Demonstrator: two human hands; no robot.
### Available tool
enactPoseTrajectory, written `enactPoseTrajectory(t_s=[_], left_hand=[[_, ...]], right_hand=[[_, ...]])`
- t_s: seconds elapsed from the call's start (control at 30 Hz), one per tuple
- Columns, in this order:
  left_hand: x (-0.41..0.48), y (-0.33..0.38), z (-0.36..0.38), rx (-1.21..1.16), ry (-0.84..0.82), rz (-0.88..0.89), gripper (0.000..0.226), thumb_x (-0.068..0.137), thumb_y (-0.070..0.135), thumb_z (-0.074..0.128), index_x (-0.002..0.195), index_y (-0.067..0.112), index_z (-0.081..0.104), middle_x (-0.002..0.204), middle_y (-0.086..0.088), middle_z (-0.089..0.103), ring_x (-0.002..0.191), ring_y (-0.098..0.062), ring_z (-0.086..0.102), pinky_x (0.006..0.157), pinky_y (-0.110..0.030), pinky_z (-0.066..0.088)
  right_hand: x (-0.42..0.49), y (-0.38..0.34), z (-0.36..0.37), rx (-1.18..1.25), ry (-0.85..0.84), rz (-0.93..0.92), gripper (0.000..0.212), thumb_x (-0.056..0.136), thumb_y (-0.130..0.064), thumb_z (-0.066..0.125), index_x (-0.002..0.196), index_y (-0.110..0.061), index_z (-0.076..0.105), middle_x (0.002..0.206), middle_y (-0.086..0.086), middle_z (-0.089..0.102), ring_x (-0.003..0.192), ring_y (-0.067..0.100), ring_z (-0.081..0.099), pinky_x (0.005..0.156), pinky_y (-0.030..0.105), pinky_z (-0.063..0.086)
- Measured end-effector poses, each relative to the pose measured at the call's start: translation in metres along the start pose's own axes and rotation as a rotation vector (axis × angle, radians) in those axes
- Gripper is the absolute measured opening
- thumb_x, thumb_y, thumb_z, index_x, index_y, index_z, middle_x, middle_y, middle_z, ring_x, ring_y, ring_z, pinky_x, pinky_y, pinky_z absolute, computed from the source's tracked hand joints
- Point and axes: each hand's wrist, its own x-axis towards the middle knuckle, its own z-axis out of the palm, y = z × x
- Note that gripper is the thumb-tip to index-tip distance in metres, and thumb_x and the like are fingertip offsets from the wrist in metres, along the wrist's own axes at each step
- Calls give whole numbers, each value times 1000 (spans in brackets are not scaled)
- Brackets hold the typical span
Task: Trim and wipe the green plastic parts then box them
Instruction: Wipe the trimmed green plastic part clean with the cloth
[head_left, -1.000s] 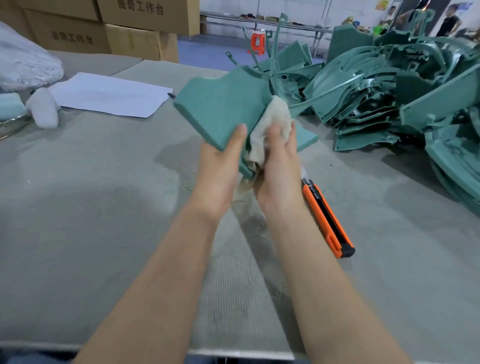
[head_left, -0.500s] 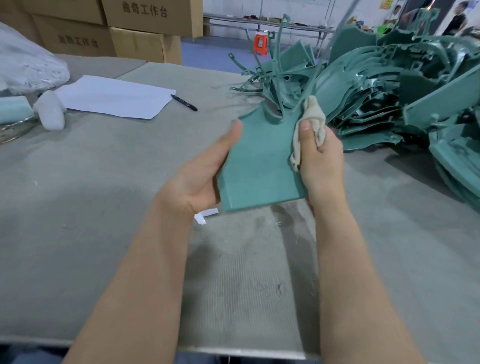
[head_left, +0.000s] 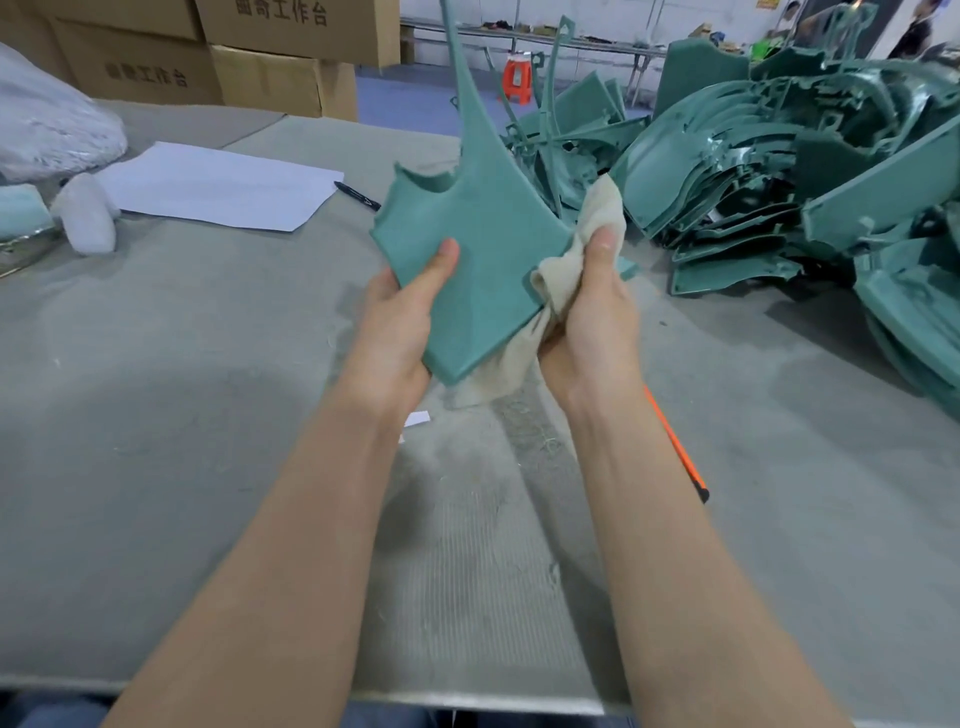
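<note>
The grey surface (head_left: 156, 415) spreads under everything, strewn with fine shavings near its middle. On it, to my right, a heap of green plastic parts (head_left: 779, 171) lies tangled, well apart from both my grips. Past the far left edge stand cardboard boxes (head_left: 270, 83).

The green part (head_left: 483, 249) I am working on is up off the surface, between my two grips. Its broad textured face is turned toward me, a long thin stem rises from its top, and its lower corner points down between my wrists. A white sheet of paper (head_left: 218, 184) lies flat at the far left.

A beige cloth (head_left: 602, 213) is bunched against the part's right edge and hangs below that lower corner. My left grip (head_left: 400, 327) is closed on the part's lower left edge, thumb laid across the front face (the fingers are behind, out of sight). My right grip (head_left: 592, 317) is closed round the cloth, thumb pressing it onto the part's right edge.

An orange utility knife (head_left: 675, 441) lies on the surface just past my right forearm, mostly hidden by it. A black pen (head_left: 358, 195) lies beside the paper's right corner.
</note>
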Motion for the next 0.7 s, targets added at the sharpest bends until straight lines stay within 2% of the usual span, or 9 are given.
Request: enactPoseTrajectory(t_s=[0.07, 0.2, 0.27, 0.4, 0.43, 0.5, 0.57, 0.6, 0.7], left_hand=[[-1, 0, 2, -26, 18, 31, 13, 95, 17, 58, 104, 12, 66, 96, -2, 75, 88, -16, 72, 69, -28, 58], [-1, 0, 5, -75, 95, 67, 25, 97, 16, 53, 119, 6, 60, 115, -11, 69, 99, -23, 68, 81, -34, 58], [0, 2, 2, -76, 132, 79, 25, 98, 15, 53, 120, 6, 60, 117, -12, 68, 102, -24, 68, 84, -35, 57], [1, 5, -3, -119, 134, 63, 27, 98, 14, 52, 121, 4, 59, 116, -13, 68, 100, -24, 68, 84, -35, 57], [2, 7, -5, -143, 123, 31, 29, 98, 15, 52, 123, 4, 59, 117, -12, 68, 101, -24, 68, 85, -36, 57], [3, 11, -8, -151, 80, -72, 32, 97, 18, 54, 126, 5, 58, 116, -10, 69, 99, -21, 69, 84, -35, 57], [3, 11, -8, -110, 31, -149, 32, 96, 19, 56, 125, 7, 60, 116, -8, 69, 99, -19, 69, 86, -34, 56], [3, 9, -8, -98, 18, -161, 31, 95, 18, 57, 124, 7, 61, 116, -7, 69, 101, -19, 69, 88, -34, 56], [2, 11, -10, -60, -14, -175, 30, 94, 17, 58, 123, 9, 61, 115, -6, 70, 101, -18, 68, 86, -33, 56]], right_hand=[[-4, 5, 2, -47, -14, 0, 40, 103, -43, 35, 93, -16, 64, 75, -3, 74, 73, 11, 71, 67, 29, 58], [-9, 24, 10, -331, -101, -80, 42, 103, -45, 34, 92, -21, 67, 98, 2, 74, 99, 20, 69, 95, 45, 53], [-12, 28, 10, -425, -135, -85, 44, 103, -44, 35, 83, -25, 69, 92, -4, 74, 98, 19, 69, 97, 46, 51], [-12, 30, 8, -545, -231, -60, 51, 100, -48, 36, 66, -39, 73, 74, -15, 73, 85, 10, 70, 90, 40, 55], [-11, 29, 8, -561, -234, -78, 52, 99, -49, 37, 65, -34, 73, 73, -12, 73, 84, 12, 70, 88, 41, 55], [-9, 25, 8, -578, -195, -142, 56, 98, -52, 37, 57, -25, 64, 64, -10, 67, 71, 13, 67, 74, 34, 55], [-6, 20, 4, -589, -106, -195, 65, 100, -52, 35, 42, -30, 56, 46, -18, 52, 49, 0, 52, 56, 20, 43], [-5, 18, 2, -589, -74, -200, 66, 100, -53, 34, 41, -33, 56, 44, -20, 50, 47, -4, 49, 54, 19, 41], [-2, 10, -3, -499, 42, -138, 52, 98, -56, 36, 64, -25, 61, 61, -12, 60, 64, 9, 59, 65, 30, 50]])
